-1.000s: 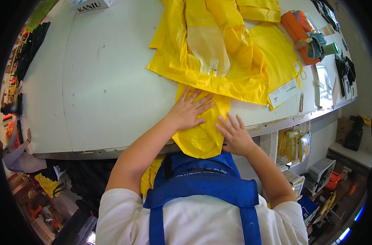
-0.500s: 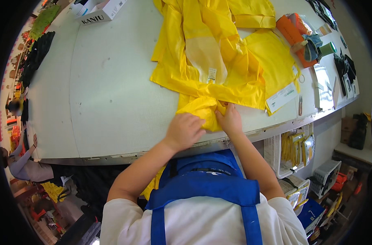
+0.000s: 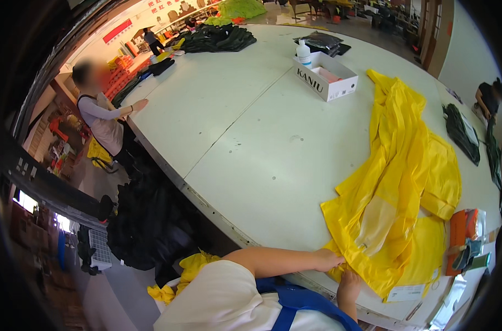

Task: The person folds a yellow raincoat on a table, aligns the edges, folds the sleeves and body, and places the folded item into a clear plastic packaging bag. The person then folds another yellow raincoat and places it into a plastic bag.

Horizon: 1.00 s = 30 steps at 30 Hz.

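Note:
A yellow raincoat lies stretched along the right side of the white table, with a pale see-through panel near its close end. My left hand is closed on the coat's near edge, its fingers partly hidden by the fabric. Just below it, my right hand grips the same edge by the table's rim. Under the coat's right side is a flat yellow piece with a white label sheet. Small thread snips lie beside that sheet.
A white carton holding a white bottle stands farther back. Dark garments are piled at the far left. A person stands at the left edge. An orange box sits right; black fabric heaps below the table.
The view has swung left, putting the coat and hands at lower right. My left hand, earlier over the bunched yellow fabric, has come close to my right hand at the coat's edge.

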Each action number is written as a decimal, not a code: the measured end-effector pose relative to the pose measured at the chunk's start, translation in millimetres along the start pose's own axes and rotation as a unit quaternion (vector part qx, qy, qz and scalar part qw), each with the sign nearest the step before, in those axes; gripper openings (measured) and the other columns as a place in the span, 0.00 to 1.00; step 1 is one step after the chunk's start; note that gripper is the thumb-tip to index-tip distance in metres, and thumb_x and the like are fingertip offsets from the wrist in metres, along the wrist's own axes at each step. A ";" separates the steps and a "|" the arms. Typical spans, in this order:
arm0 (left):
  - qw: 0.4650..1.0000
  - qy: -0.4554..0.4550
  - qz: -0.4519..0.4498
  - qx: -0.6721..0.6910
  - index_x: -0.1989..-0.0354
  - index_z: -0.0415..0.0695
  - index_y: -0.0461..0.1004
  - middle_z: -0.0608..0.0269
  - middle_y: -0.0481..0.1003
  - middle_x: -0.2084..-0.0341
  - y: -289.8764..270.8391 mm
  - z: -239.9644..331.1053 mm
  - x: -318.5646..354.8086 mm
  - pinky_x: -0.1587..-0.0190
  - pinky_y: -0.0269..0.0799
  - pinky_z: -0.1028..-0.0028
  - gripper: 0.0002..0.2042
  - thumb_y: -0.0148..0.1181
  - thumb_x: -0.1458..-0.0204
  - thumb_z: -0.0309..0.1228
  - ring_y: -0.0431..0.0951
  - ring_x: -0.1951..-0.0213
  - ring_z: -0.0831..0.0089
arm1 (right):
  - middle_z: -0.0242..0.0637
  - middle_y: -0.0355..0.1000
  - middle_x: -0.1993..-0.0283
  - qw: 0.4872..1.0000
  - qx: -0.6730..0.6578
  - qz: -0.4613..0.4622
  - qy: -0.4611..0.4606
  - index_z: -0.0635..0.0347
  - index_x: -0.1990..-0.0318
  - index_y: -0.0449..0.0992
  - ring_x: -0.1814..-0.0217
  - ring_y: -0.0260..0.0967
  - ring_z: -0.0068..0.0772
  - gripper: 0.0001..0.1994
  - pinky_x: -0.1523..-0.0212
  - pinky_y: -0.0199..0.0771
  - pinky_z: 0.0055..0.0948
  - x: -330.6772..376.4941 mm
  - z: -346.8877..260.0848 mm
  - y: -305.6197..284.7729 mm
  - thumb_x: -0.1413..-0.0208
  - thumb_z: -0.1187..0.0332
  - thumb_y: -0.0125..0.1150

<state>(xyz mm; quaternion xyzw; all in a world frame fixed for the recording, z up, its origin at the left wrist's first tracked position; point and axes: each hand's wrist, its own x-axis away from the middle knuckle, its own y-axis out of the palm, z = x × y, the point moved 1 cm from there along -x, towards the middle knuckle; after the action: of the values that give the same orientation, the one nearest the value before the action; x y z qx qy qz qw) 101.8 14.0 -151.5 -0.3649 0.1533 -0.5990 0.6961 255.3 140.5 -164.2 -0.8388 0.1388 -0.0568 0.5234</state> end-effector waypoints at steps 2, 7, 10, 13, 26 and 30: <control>0.999 -0.039 -0.004 0.030 0.62 0.45 0.65 0.55 0.76 0.74 1.7 -3.6 -11.6 0.69 0.70 0.59 0.08 0.51 0.49 0.32 0.78 0.71 0.54 | 0.40 0.70 0.62 0.987 0.112 0.094 -0.066 0.59 0.63 0.73 0.57 0.65 0.45 0.12 0.53 0.62 0.46 -4.7 -33.1 -16.6 0.56 0.68 0.62; 0.989 0.032 0.124 -0.079 0.66 0.44 0.71 0.59 0.76 0.71 20.5 -5.4 -29.0 0.63 0.71 0.61 0.06 0.53 0.50 0.32 0.76 0.62 0.59 | 0.42 0.69 0.62 0.994 0.042 0.000 -0.103 0.59 0.61 0.75 0.54 0.63 0.48 0.13 0.52 0.63 0.44 -3.6 -9.4 -17.9 0.58 0.71 0.63; 0.933 0.149 0.278 -0.172 0.69 0.45 0.72 0.62 0.76 0.69 11.7 11.8 -11.2 0.63 0.70 0.63 0.07 0.54 0.51 0.35 0.75 0.59 0.62 | 0.43 0.70 0.60 0.998 -0.033 -0.031 -0.031 0.60 0.60 0.74 0.53 0.63 0.49 0.13 0.52 0.63 0.44 -14.1 21.1 -11.8 0.56 0.71 0.63; 0.953 0.136 0.207 -0.174 0.69 0.46 0.71 0.62 0.76 0.69 22.7 -6.0 -18.8 0.61 0.70 0.63 0.08 0.54 0.52 0.36 0.74 0.58 0.63 | 0.44 0.70 0.60 0.994 -0.095 -0.038 0.027 0.62 0.57 0.73 0.54 0.64 0.50 0.15 0.51 0.62 0.45 -17.8 26.3 -13.1 0.55 0.71 0.62; 0.953 0.172 0.184 -0.167 0.62 0.49 0.73 0.55 0.67 0.48 -4.9 -5.5 -35.5 0.47 0.62 0.59 0.11 0.54 0.50 0.39 0.69 0.48 0.59 | 0.45 0.68 0.58 0.998 0.023 -0.011 0.057 0.62 0.52 0.73 0.50 0.63 0.50 0.19 0.43 0.56 0.51 -40.0 27.8 -39.0 0.54 0.68 0.62; 0.958 0.153 0.154 -0.185 0.66 0.50 0.75 0.61 0.72 0.55 -7.7 -12.9 -48.8 0.48 0.61 0.59 0.10 0.54 0.50 0.41 0.70 0.50 0.63 | 0.45 0.70 0.61 0.997 0.060 0.036 0.030 0.59 0.53 0.74 0.52 0.64 0.48 0.17 0.49 0.62 0.48 -37.5 24.2 -38.9 0.51 0.65 0.60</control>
<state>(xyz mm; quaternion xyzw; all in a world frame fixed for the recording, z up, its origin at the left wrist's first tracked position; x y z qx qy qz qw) 76.4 55.8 -166.0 -0.3635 0.4208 -0.4939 0.6685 232.1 188.4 -138.4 -0.7983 0.1807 -0.0711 0.5701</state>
